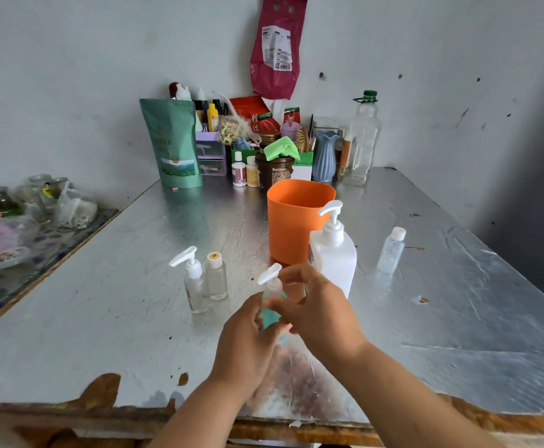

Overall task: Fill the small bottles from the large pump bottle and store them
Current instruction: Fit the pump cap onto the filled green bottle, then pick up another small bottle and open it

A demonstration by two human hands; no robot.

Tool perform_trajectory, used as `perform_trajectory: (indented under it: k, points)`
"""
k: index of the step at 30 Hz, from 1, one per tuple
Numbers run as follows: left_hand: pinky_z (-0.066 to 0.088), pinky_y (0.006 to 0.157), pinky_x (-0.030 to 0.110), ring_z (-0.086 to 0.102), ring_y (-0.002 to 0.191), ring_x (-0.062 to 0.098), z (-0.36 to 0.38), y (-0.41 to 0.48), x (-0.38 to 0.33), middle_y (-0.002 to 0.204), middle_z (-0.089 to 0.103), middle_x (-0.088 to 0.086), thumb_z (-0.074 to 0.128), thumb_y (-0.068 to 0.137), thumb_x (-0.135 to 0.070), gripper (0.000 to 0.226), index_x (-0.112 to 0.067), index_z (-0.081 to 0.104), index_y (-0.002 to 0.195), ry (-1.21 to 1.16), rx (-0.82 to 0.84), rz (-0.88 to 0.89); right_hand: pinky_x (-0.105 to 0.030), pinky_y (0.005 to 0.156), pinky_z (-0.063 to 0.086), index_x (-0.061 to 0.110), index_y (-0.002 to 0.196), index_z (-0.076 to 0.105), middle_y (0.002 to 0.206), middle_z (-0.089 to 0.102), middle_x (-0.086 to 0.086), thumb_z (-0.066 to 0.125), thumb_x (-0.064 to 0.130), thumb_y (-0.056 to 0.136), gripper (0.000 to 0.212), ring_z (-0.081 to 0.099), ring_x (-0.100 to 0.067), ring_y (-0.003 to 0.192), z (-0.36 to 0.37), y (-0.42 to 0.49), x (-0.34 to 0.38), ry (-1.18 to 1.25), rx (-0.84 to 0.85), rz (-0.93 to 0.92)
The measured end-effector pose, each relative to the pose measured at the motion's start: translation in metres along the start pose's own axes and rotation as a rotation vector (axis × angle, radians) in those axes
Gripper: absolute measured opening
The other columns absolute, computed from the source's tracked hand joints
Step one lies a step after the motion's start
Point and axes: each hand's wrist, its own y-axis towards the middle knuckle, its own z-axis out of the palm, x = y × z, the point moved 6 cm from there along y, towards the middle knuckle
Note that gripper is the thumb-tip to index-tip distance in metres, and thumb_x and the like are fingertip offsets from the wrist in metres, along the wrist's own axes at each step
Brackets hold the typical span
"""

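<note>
the small teal bottle (pixel 272 313) is upright near the middle of the foil-covered table (pixel 102 318), its long axis vertical and its white pump head (pixel 269 273) pointing up and to the left. it sits directly between the hands. the left hand (pixel 248 337) curls its fingers round the body from the near left, and the right hand (pixel 319 305) reaches in from the right, fingers pinched at the neck under the pump, probably to twist the top. i cannot tell whether its base touches the table. the large pump bottle (pixel 333 253) stands just behind the right hand, the nearer hand to it, spout facing left. the orange tub (pixel 293 221) is farther back. a small pump bottle (pixel 194 282) and a capped bottle (pixel 216 278) stand to the left, and a clear bottle (pixel 391 252) far right.
</note>
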Motion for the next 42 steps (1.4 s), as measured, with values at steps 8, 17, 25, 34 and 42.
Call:
perform_trajectory:
  k: [8, 17, 25, 34, 42]
  points:
    - [0.047, 0.086, 0.023, 0.062, 0.1, 0.005, -0.002, 0.001, 0.008, 0.107, 0.065, -0.017, 0.073, 0.083, -0.032, 0.038, -0.036, 0.054, 0.116, -0.022, -0.067, -0.107, -0.018, 0.05, 0.043, 0.027, 0.08, 0.053, 0.059, 0.059, 0.001, 0.05, 0.03, 0.095, 0.016, 0.052, -0.004, 0.045, -0.075, -0.016, -0.02, 0.226, -0.4, -0.038]
    - [0.045, 0.072, 0.03, 0.06, 0.086, 0.017, -0.01, 0.029, 0.0, 0.09, 0.063, -0.009, 0.074, 0.081, -0.032, 0.029, -0.025, 0.059, 0.104, 0.169, -0.174, -0.181, -0.026, 0.048, 0.041, 0.017, 0.091, 0.055, 0.073, 0.064, -0.007, 0.046, 0.028, 0.096, 0.015, 0.057, -0.013, 0.053, -0.088, -0.012, -0.107, 0.167, -0.347, 0.316]
    - [0.052, 0.083, 0.039, 0.063, 0.09, 0.02, -0.005, 0.04, -0.002, 0.097, 0.066, -0.006, 0.075, 0.081, -0.028, 0.027, -0.027, 0.058, 0.102, 0.104, -0.128, -0.181, -0.029, 0.055, 0.043, 0.027, 0.08, 0.055, 0.063, 0.061, 0.001, 0.05, 0.029, 0.095, 0.015, 0.056, -0.019, 0.056, -0.084, -0.014, -0.108, 0.083, -0.352, 0.183]
    - [0.043, 0.087, 0.02, 0.056, 0.099, 0.001, 0.006, 0.004, -0.021, 0.109, 0.06, -0.023, 0.072, 0.084, -0.031, 0.038, -0.049, 0.054, 0.112, 0.174, 0.261, 0.02, -0.009, 0.06, 0.046, 0.034, 0.092, 0.062, 0.074, 0.061, 0.022, 0.055, 0.065, 0.079, 0.035, 0.058, -0.001, 0.066, -0.054, -0.027, -0.044, 0.031, -0.197, -0.349]
    - [0.047, 0.097, 0.027, 0.057, 0.112, 0.004, 0.007, -0.007, -0.04, 0.124, 0.058, -0.024, 0.067, 0.088, -0.029, 0.048, -0.05, 0.045, 0.126, 0.232, 0.239, 0.103, -0.004, 0.057, 0.032, 0.038, 0.065, 0.032, 0.069, 0.038, 0.019, 0.062, 0.029, 0.089, 0.04, 0.046, 0.007, 0.065, -0.037, -0.015, -0.002, -0.101, -0.094, -0.441]
